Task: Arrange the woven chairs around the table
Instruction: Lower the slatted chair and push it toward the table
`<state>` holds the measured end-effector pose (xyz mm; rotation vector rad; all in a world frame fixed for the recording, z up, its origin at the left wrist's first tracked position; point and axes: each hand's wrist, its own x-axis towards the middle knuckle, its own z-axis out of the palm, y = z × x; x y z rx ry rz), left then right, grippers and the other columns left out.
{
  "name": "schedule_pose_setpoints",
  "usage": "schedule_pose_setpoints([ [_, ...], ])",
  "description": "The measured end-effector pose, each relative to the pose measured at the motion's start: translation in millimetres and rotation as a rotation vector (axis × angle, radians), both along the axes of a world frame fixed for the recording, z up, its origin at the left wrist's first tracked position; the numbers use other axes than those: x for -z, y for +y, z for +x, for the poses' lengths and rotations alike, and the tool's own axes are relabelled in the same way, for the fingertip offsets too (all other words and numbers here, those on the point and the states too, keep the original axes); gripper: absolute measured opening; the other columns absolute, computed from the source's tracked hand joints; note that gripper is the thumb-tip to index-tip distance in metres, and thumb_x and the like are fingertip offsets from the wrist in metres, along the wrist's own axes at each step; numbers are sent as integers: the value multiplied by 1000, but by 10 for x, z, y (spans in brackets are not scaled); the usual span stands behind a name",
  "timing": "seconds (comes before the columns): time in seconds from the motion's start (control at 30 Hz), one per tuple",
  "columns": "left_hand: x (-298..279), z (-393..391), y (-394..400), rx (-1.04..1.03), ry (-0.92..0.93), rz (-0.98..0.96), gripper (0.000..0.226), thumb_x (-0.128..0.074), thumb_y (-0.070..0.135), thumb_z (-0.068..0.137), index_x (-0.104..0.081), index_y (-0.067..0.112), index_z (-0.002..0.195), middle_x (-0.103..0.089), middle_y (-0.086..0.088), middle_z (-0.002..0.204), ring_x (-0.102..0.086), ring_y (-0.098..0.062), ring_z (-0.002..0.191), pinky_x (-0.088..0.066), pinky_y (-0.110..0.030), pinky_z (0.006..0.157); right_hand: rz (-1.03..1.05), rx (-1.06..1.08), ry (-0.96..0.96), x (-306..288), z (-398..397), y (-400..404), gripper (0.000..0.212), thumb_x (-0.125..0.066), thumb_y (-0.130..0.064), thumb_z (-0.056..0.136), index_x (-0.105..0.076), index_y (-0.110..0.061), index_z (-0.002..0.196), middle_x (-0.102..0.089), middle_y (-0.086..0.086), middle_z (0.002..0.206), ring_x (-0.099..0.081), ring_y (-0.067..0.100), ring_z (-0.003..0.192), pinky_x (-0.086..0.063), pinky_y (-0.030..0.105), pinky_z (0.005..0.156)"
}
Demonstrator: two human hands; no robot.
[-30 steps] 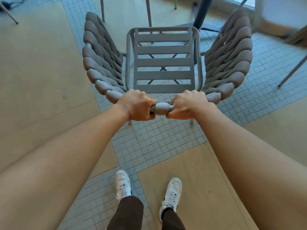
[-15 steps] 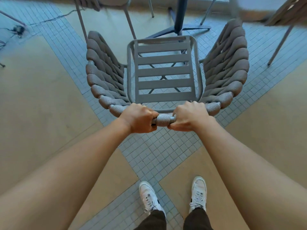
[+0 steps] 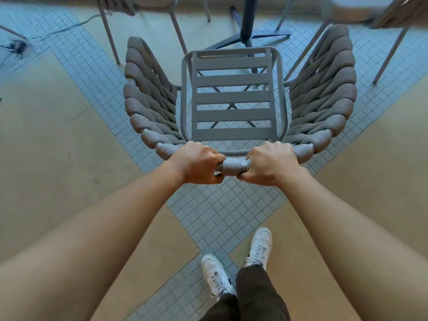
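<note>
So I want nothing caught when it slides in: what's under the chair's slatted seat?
Through the slatted seat gaps: small floor tiles and crossed braces. Whatever lies directly beneath each slat is covered. The table base lies beyond.

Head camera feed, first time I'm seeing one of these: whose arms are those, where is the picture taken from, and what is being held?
There is no machine here. A person wears one wide-angle camera on the head, looking forward and down, so the two bare arms coming in from the bottom are their own. The left hand and the right hand are both closed around the top rail of a woven chair, seen from behind and above: slatted grey seat in the middle, thick woven rope sides curving out left and right. Beyond the chair stands the dark table base on the tiled floor, with legs of other chairs either side. At the bottom are the person's white shoes.
</note>
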<state>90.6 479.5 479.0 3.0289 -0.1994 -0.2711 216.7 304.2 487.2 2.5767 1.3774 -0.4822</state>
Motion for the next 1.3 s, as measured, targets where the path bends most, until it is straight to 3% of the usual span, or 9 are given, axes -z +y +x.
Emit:
schedule_pose_setpoints([
  [0.1, -9, 133, 129, -16, 7, 30, 36, -51, 57, 83, -67, 25, 89, -71, 6, 83, -65, -24, 67, -38, -28, 56, 17, 21, 9, -2, 110, 126, 62, -45, -85, 62, -64, -28, 76, -39, -7, 61, -50, 25, 65, -32, 33, 59],
  [0.2, -22, 275, 298, -24, 6, 44, 38, -53, 59, 82, -69, 28, 100, -72, 7, 86, -67, -24, 69, -38, -28, 57, 38, 12, 8, 7, 235, 284, 59, -45, -84, 61, -59, -27, 72, -41, -7, 60, -49, 25, 61, -31, 32, 56],
  [0.37, -70, 519, 532, -42, 69, 49, 48, -50, 62, 83, -63, 35, 120, -73, 9, 97, -69, -21, 80, -53, -33, 67, 68, -3, 3, 35, 437, 509, 63, -43, -84, 63, -65, -26, 74, -43, -7, 60, -48, 24, 59, -31, 31, 54],
  [0.63, -54, 905, 845, -67, 77, 44, 52, -53, 66, 77, -64, 37, 118, -74, 7, 90, -70, -24, 76, -51, -32, 64, 64, -2, 50, 26, 781, 807, 56, -47, -78, 68, -63, -25, 73, -43, -5, 62, -50, 24, 62, -34, 33, 57],
  [0.73, -41, 992, 919, -85, 75, 61, 52, -48, 68, 73, -67, 36, 109, -73, 8, 86, -69, -24, 72, -45, -29, 60, 64, -15, 62, 34, 860, 875, 53, -47, -76, 69, -60, -25, 71, -43, -5, 62, -50, 25, 63, -36, 33, 57],
  [0.83, -44, 1084, 978, -80, 84, 81, 58, -38, 70, 71, -67, 35, 108, -71, 9, 85, -68, -21, 71, -50, -30, 60, 64, -27, 64, 46, 948, 939, 54, -46, -76, 69, -61, -24, 71, -44, -5, 62, -51, 25, 62, -36, 32, 56],
  [1.3, -36, 1787, 1420, -62, 77, 108, 50, -45, 68, 72, -66, 33, 101, -71, 7, 82, -67, -23, 71, -52, -31, 62, 62, 42, 28, 70, 1568, 1363, 59, -43, -80, 65, -65, -26, 75, -42, -4, 63, -50, 27, 64, -37, 33, 59],
])
